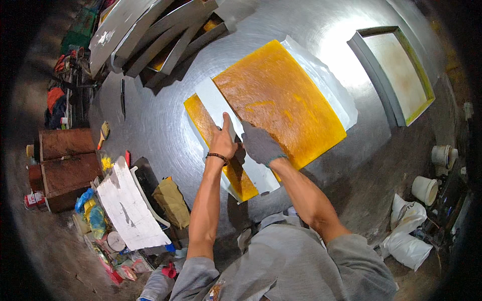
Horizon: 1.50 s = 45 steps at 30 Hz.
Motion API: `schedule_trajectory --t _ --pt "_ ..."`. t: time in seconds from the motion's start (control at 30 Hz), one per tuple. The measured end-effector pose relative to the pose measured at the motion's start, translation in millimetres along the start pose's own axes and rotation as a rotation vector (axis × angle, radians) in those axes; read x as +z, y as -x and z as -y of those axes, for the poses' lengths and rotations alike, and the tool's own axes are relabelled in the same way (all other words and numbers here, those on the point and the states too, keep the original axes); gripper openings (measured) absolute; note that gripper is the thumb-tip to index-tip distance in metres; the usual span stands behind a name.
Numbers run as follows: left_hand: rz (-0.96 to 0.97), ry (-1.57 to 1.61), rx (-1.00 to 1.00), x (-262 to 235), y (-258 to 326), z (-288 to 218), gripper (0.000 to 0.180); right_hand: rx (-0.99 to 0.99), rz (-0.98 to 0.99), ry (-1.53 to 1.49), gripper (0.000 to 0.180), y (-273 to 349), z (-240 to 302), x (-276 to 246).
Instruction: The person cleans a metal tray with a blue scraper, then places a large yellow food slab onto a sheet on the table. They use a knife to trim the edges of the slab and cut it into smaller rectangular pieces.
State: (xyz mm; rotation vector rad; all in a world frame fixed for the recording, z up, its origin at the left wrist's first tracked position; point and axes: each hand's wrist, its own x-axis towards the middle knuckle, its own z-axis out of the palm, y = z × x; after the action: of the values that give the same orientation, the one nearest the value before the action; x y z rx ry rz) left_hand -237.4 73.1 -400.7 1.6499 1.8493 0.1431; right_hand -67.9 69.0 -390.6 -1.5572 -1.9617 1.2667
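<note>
A glossy orange-brown slab [281, 100] lies on a white sheet [321, 75] on the metal table. A narrower strip of the same material [201, 116] is at its left. Between them runs a long, flat, pale straightedge [213, 98], slanting from upper left to lower right. My left hand [223, 143], bare with a beaded bracelet, presses on the straightedge with fingers stretched and apart. My right hand [261, 145], in a grey glove, is closed beside the straightedge at the slab's left edge. What it holds is hidden under the glove.
Stacked metal frames [170, 42] stand at the back left, and one shallow tray [396, 75] at the right. A dark thin tool [122, 99] and a brush [104, 134] lie left. Nearer are a white board [130, 205] and a folded tan cloth [172, 203]. White buckets [425, 190] stand right.
</note>
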Motion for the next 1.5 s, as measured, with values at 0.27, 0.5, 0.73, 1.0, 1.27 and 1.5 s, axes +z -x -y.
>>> schedule_trajectory --t 0.27,0.5,0.73,1.0,1.27,1.5 --pt "-0.084 -0.132 0.078 -0.6 5.5 -2.5 0.128 -0.021 -0.053 -0.03 0.032 52.0 -7.5 0.3" --pt "0.009 -0.043 0.042 -6.2 2.6 -6.3 0.129 0.076 0.056 -0.052 0.041 44.0 -3.3 -8.2" --pt "0.002 -0.08 -0.005 -5.7 3.5 -6.5 0.132 -0.015 -0.033 -0.023 0.043 86.8 -27.7 8.4" --pt "-0.034 -0.13 0.064 -4.1 1.8 -1.1 0.132 -0.019 -0.044 -0.078 0.043 104.2 -32.7 8.8" --pt "-0.008 -0.117 0.051 -0.3 -7.0 6.9 0.132 0.081 0.087 -0.119 0.044 111.4 -29.9 -2.2" --pt "0.026 -0.096 0.029 -6.5 -0.9 -4.0 0.131 0.103 0.076 -0.111 0.045 160.7 -41.5 0.6"
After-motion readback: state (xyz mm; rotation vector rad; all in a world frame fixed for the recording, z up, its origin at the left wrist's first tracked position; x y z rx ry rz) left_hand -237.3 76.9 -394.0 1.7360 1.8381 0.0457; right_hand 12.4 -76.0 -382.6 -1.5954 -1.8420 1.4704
